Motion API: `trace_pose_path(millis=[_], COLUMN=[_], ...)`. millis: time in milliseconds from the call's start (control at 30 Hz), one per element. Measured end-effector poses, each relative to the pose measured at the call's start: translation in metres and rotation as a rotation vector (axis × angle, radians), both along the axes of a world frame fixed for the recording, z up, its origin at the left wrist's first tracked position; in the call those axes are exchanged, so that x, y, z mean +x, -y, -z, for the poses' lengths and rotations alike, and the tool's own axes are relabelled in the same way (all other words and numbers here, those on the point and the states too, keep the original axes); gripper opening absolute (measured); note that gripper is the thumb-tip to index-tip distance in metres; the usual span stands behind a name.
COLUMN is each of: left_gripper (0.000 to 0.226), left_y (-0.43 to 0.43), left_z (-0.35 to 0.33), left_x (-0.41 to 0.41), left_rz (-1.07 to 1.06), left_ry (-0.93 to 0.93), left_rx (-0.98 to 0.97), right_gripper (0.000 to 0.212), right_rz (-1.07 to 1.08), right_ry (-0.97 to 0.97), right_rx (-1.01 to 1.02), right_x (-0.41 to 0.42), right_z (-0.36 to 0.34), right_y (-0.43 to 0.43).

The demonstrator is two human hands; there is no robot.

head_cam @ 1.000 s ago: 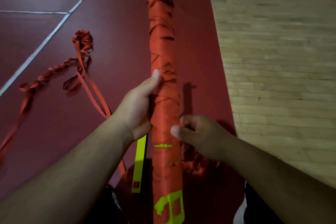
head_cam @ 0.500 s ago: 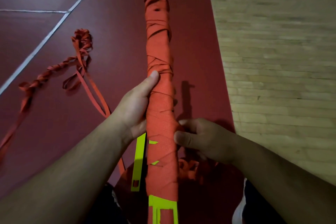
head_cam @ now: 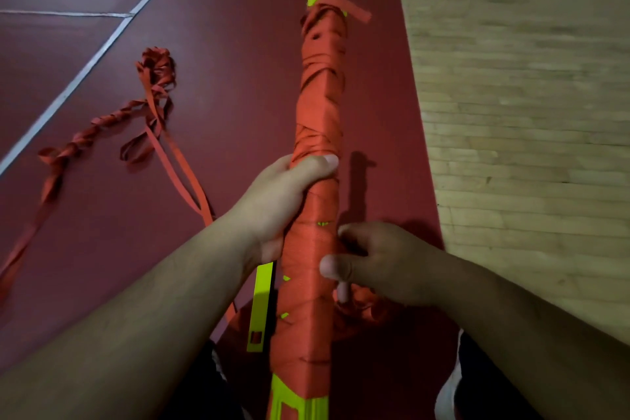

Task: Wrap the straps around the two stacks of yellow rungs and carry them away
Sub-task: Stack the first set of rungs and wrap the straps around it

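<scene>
A long stack of yellow rungs (head_cam: 318,119), wound almost fully in orange strap, points away from me over the red floor. My left hand (head_cam: 283,194) grips the stack near its middle, thumb across the top. My right hand (head_cam: 371,262) grips the stack's right side lower down, thumb on the strap. A loose strap end (head_cam: 354,12) sticks out at the far tip. Beneath the stack on the floor lie a single yellow rung (head_cam: 260,307) and a bunch of orange strap (head_cam: 354,310). A second orange strap (head_cam: 150,119), twisted and looped, lies on the floor to the left.
Red floor (head_cam: 221,44) with white lines (head_cam: 85,65) spreads left and ahead. A light wooden floor (head_cam: 528,112) begins on the right. My knees and a white shoe (head_cam: 446,395) show at the bottom edge.
The wrapped stack has turned in my hands and tilted, so its far tip swung right. My left thumb has moved across the top of the stack.
</scene>
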State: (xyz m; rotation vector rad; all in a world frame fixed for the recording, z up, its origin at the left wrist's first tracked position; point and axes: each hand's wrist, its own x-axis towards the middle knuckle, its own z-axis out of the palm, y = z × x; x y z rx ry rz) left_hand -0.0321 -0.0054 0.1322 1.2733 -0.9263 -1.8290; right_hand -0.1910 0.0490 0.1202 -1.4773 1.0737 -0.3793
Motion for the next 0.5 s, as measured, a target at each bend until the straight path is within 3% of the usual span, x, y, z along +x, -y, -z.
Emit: trace_pose_path(millis=[100,200,267,367,500], left_gripper=[0.037,0.039,0.038,0.031,0.058], left_y=[0.002,0.003,0.005,0.012,0.009], left_z=[-0.002,-0.006,-0.006,-0.006,-0.005], left_x=[-0.001,-0.002,0.000,0.008,0.006], left_rz=[-0.030,-0.098,-0.128,-0.046,-0.068], left_ry=[-0.244,-0.440,-0.500,-0.356,-0.096], left_rx=[0.096,0.119,0.122,0.042,0.048], right_gripper=[0.030,0.033,0.039,0.055,0.017], right_rz=[0.056,0.115,0.101,0.092,0.044], right_ry=[0.142,0.335,0.390,0.292,0.021], right_rx=[0.120,0.300,0.309,0.240,0.037], right_x=[0.001,0.001,0.001,-0.004,-0.007], right_z=[-0.005,-0.007,-0.001,0.005,0.001], right_y=[-0.003,-0.008,-0.006,0.002,0.006])
